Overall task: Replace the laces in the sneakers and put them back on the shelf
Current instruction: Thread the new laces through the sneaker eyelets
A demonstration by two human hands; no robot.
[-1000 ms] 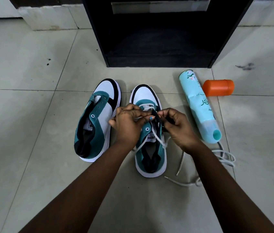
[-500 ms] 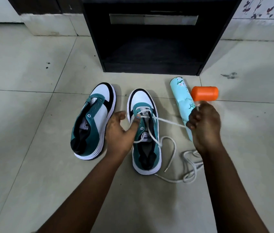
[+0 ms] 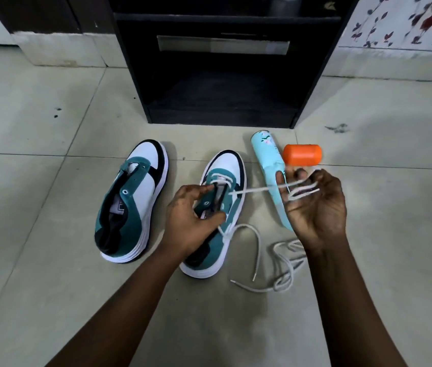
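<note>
Head cam looks down at a tiled floor (image 3: pixel 50 260) with two teal-and-white sneakers side by side, toes pointing at a black shelf (image 3: pixel 223 75). The left sneaker (image 3: pixel 132 202) has no lace in it at all, just bare eyelets, and nobody's touching it. The right sneaker (image 3: pixel 220 207) is the one getting worked on: the left hand (image 3: pixel 191 218) grips its tongue and eyelet flap around the middle, thumb on one side and fingers curled over the other. A white lace (image 3: pixel 252 191) already crosses the lowest eyelets near the toe and runs out taut to the right, into the right hand (image 3: pixel 315 205). That hand is held up palm-ish toward the camera, fingers (image 3: pixel 279 181) loosely curled with the lace looped across them, so it's holding the lace rather than pinching it tight. The rest of the lace trails off the sneaker's right side and lies in a loose tangle on the floor below the right wrist. Just right of that sneaker there's a light-blue spray can (image 3: pixel 268 160) lying down, partly behind the right hand, with an orange cap (image 3: pixel 302 154) beside its far end.
</note>
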